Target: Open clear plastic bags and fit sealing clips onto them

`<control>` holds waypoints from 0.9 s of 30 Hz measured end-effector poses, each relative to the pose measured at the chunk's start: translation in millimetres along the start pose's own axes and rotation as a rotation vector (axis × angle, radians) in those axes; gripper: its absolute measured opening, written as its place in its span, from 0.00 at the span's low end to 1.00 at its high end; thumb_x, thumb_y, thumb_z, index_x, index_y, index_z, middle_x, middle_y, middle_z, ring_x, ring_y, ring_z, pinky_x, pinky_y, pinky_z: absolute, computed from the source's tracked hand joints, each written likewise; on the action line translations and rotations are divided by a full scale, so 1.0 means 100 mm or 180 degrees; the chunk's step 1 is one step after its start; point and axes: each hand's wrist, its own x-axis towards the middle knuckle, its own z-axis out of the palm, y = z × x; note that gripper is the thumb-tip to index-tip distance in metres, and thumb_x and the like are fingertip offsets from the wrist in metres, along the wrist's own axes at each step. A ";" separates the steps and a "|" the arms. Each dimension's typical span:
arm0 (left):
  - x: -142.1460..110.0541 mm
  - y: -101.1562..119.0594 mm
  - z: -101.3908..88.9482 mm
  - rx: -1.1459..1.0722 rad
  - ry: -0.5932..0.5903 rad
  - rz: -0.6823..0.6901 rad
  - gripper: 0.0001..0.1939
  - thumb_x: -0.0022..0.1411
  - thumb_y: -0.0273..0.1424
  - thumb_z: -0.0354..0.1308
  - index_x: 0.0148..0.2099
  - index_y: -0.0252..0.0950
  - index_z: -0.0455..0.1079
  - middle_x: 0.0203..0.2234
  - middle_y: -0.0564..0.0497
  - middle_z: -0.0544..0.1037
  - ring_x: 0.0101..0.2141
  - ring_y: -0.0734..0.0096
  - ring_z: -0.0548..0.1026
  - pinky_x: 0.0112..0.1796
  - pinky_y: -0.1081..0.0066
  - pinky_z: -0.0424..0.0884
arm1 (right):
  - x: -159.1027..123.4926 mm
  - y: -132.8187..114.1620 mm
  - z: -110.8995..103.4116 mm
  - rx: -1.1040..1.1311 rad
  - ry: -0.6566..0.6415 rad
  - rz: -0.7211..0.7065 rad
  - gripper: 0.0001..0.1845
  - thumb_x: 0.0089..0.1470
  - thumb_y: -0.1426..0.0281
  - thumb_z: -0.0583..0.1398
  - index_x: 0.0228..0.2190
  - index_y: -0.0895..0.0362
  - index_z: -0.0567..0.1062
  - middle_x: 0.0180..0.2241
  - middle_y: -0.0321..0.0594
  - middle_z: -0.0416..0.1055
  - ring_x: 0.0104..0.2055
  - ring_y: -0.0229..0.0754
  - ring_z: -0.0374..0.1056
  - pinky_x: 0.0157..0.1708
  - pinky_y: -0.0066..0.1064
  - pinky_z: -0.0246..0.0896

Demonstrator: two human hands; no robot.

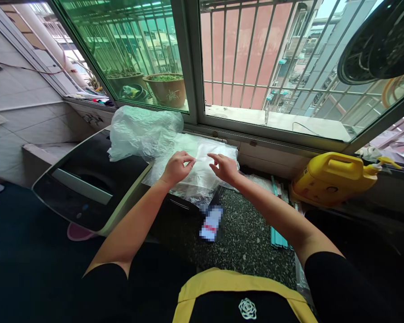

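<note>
Left hand [180,169] fingertips are pinched together, on what can't be told; right hand [225,168] thumb and finger are held apart. Clear plastic [202,176] is spread beneath both. Closer in, a small item [211,224] is pixelated, so unreadable; a white rose [248,309] is shown on the apron [218,280].

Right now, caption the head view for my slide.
Left grip and right grip over translucent plastic, before a window, with a yellow jug to the right.

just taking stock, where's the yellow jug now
On the head view's right, the yellow jug sits below the window frame, right of the right hand and teal strips.
</note>
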 end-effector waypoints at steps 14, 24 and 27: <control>-0.51 1.22 0.06 0.0296 0.0720 0.1565 0.08 0.61 0.27 0.51 0.35 0.33 0.71 0.24 0.49 0.73 0.28 0.68 0.67 0.30 0.69 0.64 | -1.00 0.24 -0.57 -0.0251 0.1754 -0.1445 0.08 0.56 0.70 0.57 0.28 0.53 0.76 0.24 0.35 0.68 0.27 0.35 0.62 0.29 0.29 0.57; -0.75 2.02 0.21 -0.0690 -0.0038 0.2081 0.13 0.63 0.27 0.47 0.29 0.34 0.69 0.19 0.52 0.70 0.22 0.73 0.65 0.25 0.70 0.60 | -2.21 0.30 -0.94 -0.0394 0.1821 -0.1546 0.06 0.50 0.72 0.61 0.33 0.50 0.74 0.31 0.37 0.68 0.36 0.41 0.62 0.37 0.35 0.58; -0.74 2.09 0.16 -0.1623 -0.0369 0.1954 0.11 0.64 0.32 0.49 0.33 0.33 0.70 0.23 0.50 0.73 0.25 0.73 0.68 0.27 0.71 0.64 | -2.38 0.27 -1.08 -0.0334 0.1809 -0.1465 0.04 0.50 0.73 0.61 0.30 0.52 0.72 0.29 0.37 0.69 0.35 0.41 0.62 0.35 0.36 0.59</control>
